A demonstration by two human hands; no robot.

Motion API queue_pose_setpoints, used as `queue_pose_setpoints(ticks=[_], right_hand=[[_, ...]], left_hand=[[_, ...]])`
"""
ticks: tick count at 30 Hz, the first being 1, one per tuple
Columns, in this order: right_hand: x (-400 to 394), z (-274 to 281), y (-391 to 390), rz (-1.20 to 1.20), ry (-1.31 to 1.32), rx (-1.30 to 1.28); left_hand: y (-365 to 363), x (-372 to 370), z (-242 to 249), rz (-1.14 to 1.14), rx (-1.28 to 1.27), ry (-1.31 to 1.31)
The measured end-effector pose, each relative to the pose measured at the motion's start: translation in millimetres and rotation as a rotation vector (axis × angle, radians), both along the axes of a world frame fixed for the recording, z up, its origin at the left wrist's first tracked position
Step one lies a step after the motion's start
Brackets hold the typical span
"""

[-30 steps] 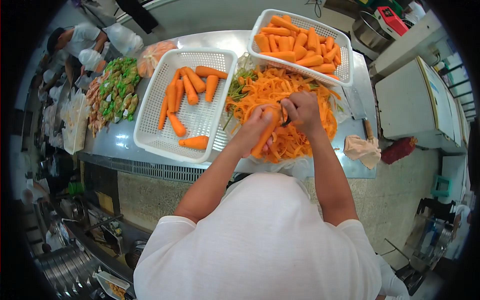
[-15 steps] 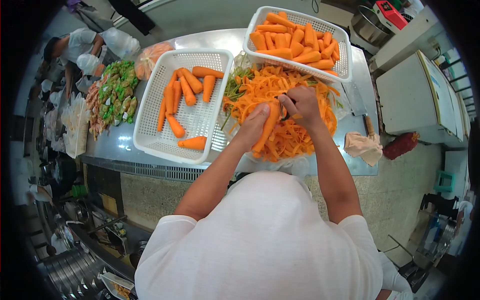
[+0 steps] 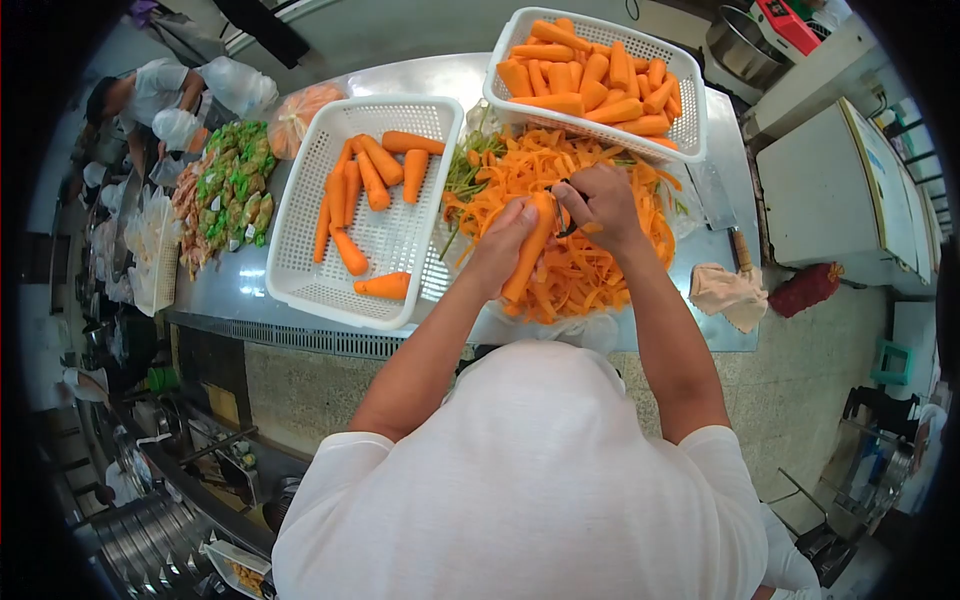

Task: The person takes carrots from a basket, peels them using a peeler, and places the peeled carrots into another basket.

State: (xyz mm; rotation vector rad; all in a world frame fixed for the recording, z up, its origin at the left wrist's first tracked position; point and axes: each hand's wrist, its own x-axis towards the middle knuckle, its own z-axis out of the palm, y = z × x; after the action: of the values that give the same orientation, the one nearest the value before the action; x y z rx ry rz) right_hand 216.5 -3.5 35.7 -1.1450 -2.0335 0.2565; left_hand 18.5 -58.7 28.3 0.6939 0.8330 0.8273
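Observation:
My left hand (image 3: 505,248) is closed round a carrot (image 3: 530,258), which it holds at a slant over a heap of orange peelings (image 3: 590,275). In my right hand (image 3: 605,208) is a dark-handled peeler (image 3: 563,215), its head against or very close to the carrot's upper end. Left of my hands stands a white perforated basket (image 3: 310,270) with several carrots (image 3: 372,180) lying in it. Beyond the peelings, a second white basket (image 3: 697,125) is piled with carrots (image 3: 590,85).
A cleaver (image 3: 712,195) and a crumpled cloth (image 3: 727,294) lie at the metal table's (image 3: 225,290) right side. Green and pinkish bagged items (image 3: 235,190) cover its left end. Another person (image 3: 155,95) stands at the far left. A white chest (image 3: 820,190) is on the right.
My right hand with the peeler has shifted slightly up along the carrot. My left hand and the carrot have stayed nearly in place.

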Motion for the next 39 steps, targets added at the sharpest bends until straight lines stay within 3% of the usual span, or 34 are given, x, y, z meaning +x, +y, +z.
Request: queue_pose_setpoints(ticks=[3, 6, 10, 13, 16, 18, 22, 24, 27, 30, 33, 37, 39], right_hand=[[9.4, -5.2, 11.6, -0.134, -0.050, -0.106], [3.4, 8.2, -1.4, -0.020, 0.033, -0.012], [10.8, -7.4, 11.9, -0.012, 0.045, -0.120], [6.7, -0.6, 6.0, -0.079, 0.033, -0.154], [3.8, -1.7, 2.0, 0.013, -0.019, 0.000], [2.6, -0.6, 10.5, -0.102, -0.009, -0.063], [-2.3, 9.7, -3.0, -0.032, 0.007, -0.009], [1.5, 1.9, 10.1, -0.035, 0.031, -0.173], [-0.7, 9.1, 2.5, -0.051, -0.020, 0.006], [1.3, -2.0, 7.4, 0.006, 0.039, -0.138], [4.2, 1.0, 8.6, -0.081, -0.043, -0.116], [10.3, -6.0, 8.5, -0.006, 0.024, -0.063], [19.8, -7.2, 20.1, -0.208, 0.029, -0.322]], left_hand=[[1.2, -0.5, 6.9, -0.025, -0.008, 0.080], [-7.0, 6.7, 15.7, 0.025, 0.108, 0.189], [-0.6, 8.2, 12.8, 0.007, 0.107, 0.188], [-3.5, 4.1, 13.3, 0.051, -0.037, 0.035], [2.2, 3.0, 2.5, -0.004, 0.000, 0.030], [2.8, 1.3, 7.7, -0.015, -0.024, 0.077], [-5.2, 3.5, 13.6, 0.010, 0.070, 0.182], [2.4, 6.0, 9.6, 0.022, 0.048, 0.155], [-2.0, 7.3, 14.1, 0.033, -0.055, 0.060], [1.1, 3.9, 5.6, 0.003, 0.007, 0.026], [1.3, 3.6, 7.2, -0.013, -0.023, 0.046], [-8.2, 0.5, 14.3, -0.004, -0.010, 0.013], [-5.2, -2.0, 19.5, -0.023, 0.082, -0.057]])
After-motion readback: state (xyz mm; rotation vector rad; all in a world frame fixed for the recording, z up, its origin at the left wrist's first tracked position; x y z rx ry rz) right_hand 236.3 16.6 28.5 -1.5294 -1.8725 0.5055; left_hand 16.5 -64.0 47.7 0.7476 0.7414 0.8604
